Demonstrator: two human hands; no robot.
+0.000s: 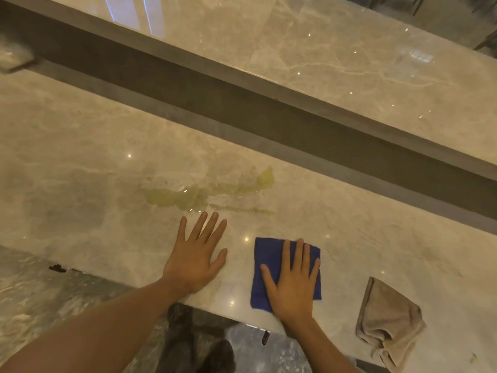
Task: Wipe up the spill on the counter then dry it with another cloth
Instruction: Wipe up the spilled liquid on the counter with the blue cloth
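A yellowish-green spill [188, 196] spreads in streaks across the beige marble counter [80, 162]. My left hand [196, 257] lies flat on the counter just below the spill, fingers spread, holding nothing. My right hand [293, 281] presses flat on a folded blue cloth [266, 257] near the counter's front edge, to the right of my left hand and apart from the spill. A crumpled beige cloth [387, 319] lies on the counter at the far right.
A dark recessed channel [242, 109] runs diagonally behind the spill, with a raised marble ledge [349, 63] beyond it. The counter's front edge [107, 275] drops to a marble floor [40, 292] at lower left.
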